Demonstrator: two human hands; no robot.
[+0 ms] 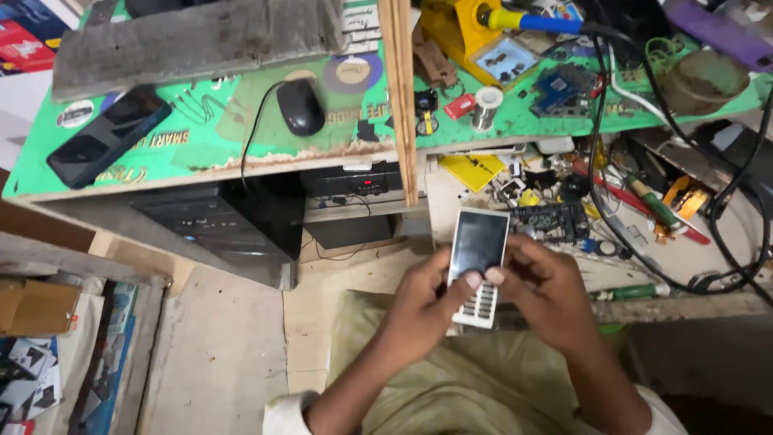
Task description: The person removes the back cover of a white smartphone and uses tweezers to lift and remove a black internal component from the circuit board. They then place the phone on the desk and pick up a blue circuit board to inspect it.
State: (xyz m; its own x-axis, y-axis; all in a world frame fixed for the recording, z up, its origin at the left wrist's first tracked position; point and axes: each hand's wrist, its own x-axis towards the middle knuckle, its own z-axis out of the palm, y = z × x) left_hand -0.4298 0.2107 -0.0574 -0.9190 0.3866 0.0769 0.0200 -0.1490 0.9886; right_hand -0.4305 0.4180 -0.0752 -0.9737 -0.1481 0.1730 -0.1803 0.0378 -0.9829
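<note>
A white keypad phone point(477, 262) with a dark screen is held upright between both hands, above my lap. My left hand point(423, 306) grips its lower left side, thumb resting near the top of the keypad. My right hand point(543, 294) holds the right side, its thumb meeting the left thumb just under the screen. The lower keypad shows between the hands.
A green-topped bench point(201, 153) carries a black smartphone point(109, 135), a computer mouse point(300, 106), a solder spool point(485, 105), a circuit board point(564, 89) and a yellow soldering stand point(463, 24). An open drawer point(692, 250) at right holds screwdrivers, cables and small parts. A computer case point(233, 221) sits under the bench.
</note>
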